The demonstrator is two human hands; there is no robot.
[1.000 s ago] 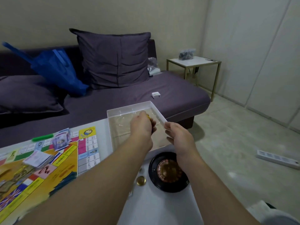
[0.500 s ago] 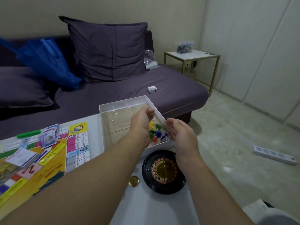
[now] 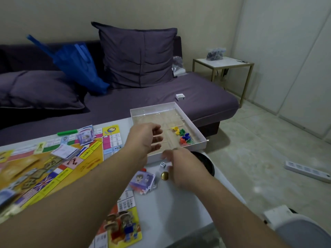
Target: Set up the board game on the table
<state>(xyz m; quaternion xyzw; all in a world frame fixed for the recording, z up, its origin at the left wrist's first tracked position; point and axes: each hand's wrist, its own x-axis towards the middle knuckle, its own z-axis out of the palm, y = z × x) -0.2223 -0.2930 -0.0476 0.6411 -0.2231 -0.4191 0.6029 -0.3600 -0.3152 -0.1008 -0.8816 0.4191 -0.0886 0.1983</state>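
Observation:
The colourful game board (image 3: 53, 167) lies open on the white table (image 3: 172, 203). A shallow white box (image 3: 152, 106) stands at the table's far edge with several coloured pawns (image 3: 183, 136) in its right corner. My left hand (image 3: 145, 140) hovers at the box's near edge, fingers loosely curled, holding nothing. My right hand (image 3: 184, 169) is blurred, low over the table in front of the box, fingers stretched towards a white die (image 3: 162, 165) and a gold token (image 3: 164, 176). It partly hides the black roulette wheel (image 3: 206, 162).
Card stacks (image 3: 143, 181) (image 3: 66, 151), play money (image 3: 86, 136) and a green piece (image 3: 67, 132) lie on or beside the board. A purple sofa (image 3: 197, 97) with cushions and a blue bag (image 3: 78, 65) stands behind the table. A side table (image 3: 223, 62) and a power strip (image 3: 308, 170) are on the right.
Both hands have drawn back out of the box. The pawns now lie loose in its corner. My right hand has dropped towards the die and token. The view has tilted down.

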